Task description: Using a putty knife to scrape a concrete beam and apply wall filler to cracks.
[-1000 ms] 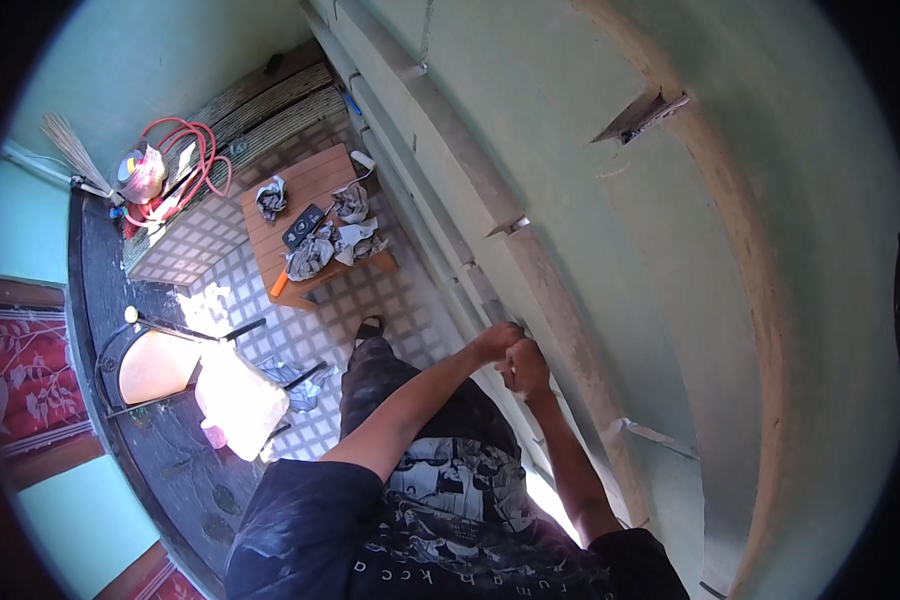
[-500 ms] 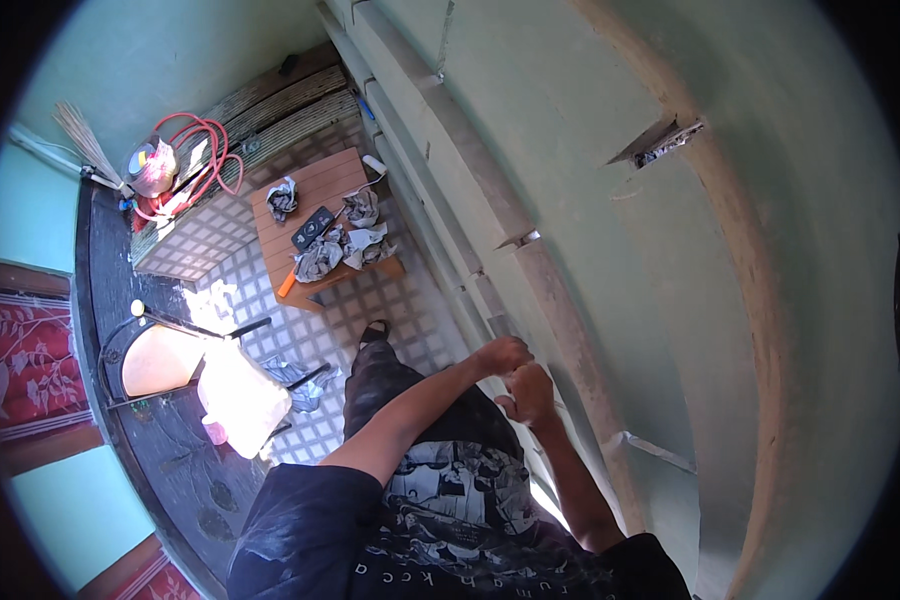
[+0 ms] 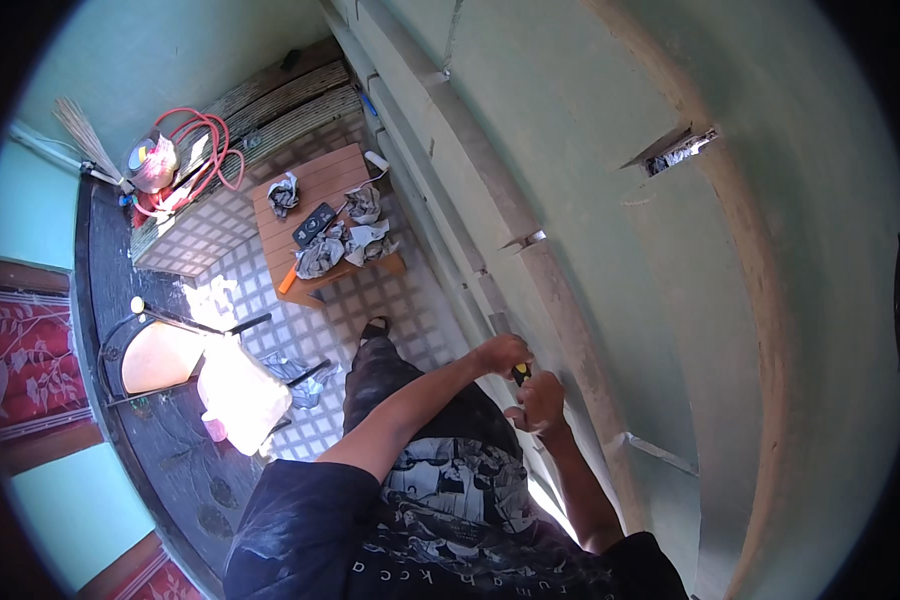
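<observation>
Left hand point(image 3: 502, 354), right hand point(image 3: 541, 402): clenched round yellow-black handle point(image 3: 521, 373)
Upper-left round container point(image 3: 152, 165): I can't tell contents
Table point(image 3: 325, 172): crumpled paper point(image 3: 319, 258)

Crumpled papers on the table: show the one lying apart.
The wad at the far left of the table; the others bunch along its right and near sides.

The left arm point(image 3: 395, 425) reaches forward and slants across the body toward the right, ending in the left hand point(image 3: 503, 355), whose fingers point(image 3: 515, 346) are curled into a fist. The right arm point(image 3: 582, 485) slants inward from the other side, and the right hand point(image 3: 542, 402) is curled too, its thumb point(image 3: 516, 414) jutting left. The hands are close together, the left farther forward. One foot point(image 3: 375, 327) shows ahead, left of both hands.
</observation>
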Tool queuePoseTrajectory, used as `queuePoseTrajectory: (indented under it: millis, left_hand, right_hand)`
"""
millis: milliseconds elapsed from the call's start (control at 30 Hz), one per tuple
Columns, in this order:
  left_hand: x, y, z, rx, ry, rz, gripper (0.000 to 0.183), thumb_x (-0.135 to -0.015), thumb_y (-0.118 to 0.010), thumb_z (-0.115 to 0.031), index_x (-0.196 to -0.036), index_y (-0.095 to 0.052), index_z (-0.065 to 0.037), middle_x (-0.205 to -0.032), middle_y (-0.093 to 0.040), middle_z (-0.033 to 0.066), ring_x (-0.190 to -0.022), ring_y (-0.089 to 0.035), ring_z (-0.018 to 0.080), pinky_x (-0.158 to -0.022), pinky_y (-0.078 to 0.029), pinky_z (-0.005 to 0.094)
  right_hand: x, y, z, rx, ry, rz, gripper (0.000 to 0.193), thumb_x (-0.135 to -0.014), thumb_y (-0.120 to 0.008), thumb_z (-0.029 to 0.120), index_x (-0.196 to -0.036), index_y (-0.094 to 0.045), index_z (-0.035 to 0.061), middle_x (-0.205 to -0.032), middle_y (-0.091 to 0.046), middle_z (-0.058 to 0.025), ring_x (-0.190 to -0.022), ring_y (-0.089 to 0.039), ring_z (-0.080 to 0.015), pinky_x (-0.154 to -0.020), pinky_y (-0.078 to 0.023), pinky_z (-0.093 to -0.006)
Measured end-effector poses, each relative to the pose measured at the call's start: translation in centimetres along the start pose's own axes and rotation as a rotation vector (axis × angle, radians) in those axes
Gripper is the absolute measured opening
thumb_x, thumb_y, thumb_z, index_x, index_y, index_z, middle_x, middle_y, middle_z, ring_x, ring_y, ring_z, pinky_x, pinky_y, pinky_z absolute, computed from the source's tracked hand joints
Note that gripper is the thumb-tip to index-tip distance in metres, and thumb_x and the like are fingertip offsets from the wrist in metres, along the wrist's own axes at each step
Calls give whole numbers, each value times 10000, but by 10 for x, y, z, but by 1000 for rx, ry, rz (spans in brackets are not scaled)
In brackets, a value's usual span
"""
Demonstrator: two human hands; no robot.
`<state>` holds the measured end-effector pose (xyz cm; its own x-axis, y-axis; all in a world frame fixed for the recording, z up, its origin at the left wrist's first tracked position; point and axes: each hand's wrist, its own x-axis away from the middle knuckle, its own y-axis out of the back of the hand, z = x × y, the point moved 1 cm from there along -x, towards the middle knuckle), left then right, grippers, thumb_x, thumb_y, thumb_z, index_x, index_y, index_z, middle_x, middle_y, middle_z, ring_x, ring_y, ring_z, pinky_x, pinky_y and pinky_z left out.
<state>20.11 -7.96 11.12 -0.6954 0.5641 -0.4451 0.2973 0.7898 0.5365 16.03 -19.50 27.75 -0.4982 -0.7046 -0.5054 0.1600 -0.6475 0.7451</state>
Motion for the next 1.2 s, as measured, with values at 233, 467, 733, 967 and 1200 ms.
queuePoseTrajectory:
  millis: [233,467,733,967,1200]
  left_hand:
    - [17,-40,36,121,55,-91,272,-520,-720,-184,-749,-587,-121,-716,-581,77,-744,-580,303,-664,-450,413]
    - [-3,-2,4,-4,19,-20,233,-538,-694,-200,-719,-566,-126,-684,-566,60,-698,-573,293,-644,-453,396]
    - [1,-9,25,70,-37,-65,254,-546,-702,-235,-734,-573,-123,-668,-559,55,-695,-574,288,-639,-453,407]
    - [-1,0,2,-3,35,-30,301,-495,-724,-182,-750,-576,-122,-687,-561,61,-729,-574,286,-660,-450,408]
    - [12,-13,24,-53,115,-6,305,-497,-737,-199,-734,-570,-107,-708,-583,89,-735,-583,309,-662,-453,413]
  right_hand:
    - [7,-47,-32,16,-191,199,293,-737,-646,334,-685,-506,81,-685,-496,-118,-655,-503,-344,-591,-382,-441]
    - [23,-21,1,-48,-191,182,435,-755,-563,500,-638,-520,83,-706,-501,-131,-669,-492,-366,-605,-380,-451]
    - [7,-48,-24,-40,-233,89,344,-792,-565,401,-731,-459,79,-709,-444,-123,-668,-457,-348,-610,-362,-437]
    - [24,-14,6,-39,-198,51,394,-849,-506,448,-705,-468,84,-707,-442,-105,-671,-471,-315,-597,-368,-425]
    - [2,-49,-24,13,-241,93,341,-817,-511,410,-691,-455,99,-673,-443,-105,-626,-456,-331,-572,-346,-433]
